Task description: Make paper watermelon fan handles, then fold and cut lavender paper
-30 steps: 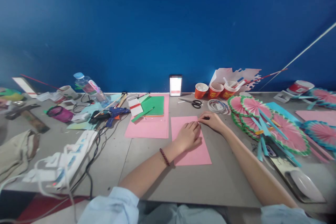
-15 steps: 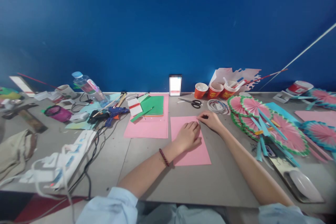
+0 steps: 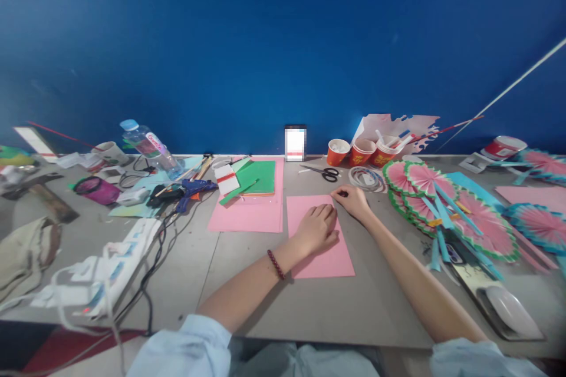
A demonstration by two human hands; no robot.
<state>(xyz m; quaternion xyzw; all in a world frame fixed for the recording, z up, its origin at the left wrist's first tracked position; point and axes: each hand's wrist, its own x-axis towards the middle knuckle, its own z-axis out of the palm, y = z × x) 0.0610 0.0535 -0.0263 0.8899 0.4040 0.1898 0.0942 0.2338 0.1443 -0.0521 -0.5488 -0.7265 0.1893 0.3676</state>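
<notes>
A pink sheet of paper (image 3: 321,262) lies on the grey table in front of me. My left hand (image 3: 315,228) rests on its middle, palm down, with the fingers lying flat on the paper. At the sheet's far right corner is my right hand (image 3: 351,200), its thumb and index finger pinched at the corner. The other fingers of my right hand are curled and partly hidden.
Scissors (image 3: 325,173) and paper cups (image 3: 338,153) stand beyond the sheet. To the right are pink paper fans (image 3: 480,218) and a mouse (image 3: 510,309). On the left lie green paper (image 3: 262,177), a blue glue gun (image 3: 192,189) and a power strip (image 3: 126,262).
My right hand and forearm have shifted slightly to the left at the sheet's far corner. My left hand stays on the paper.
</notes>
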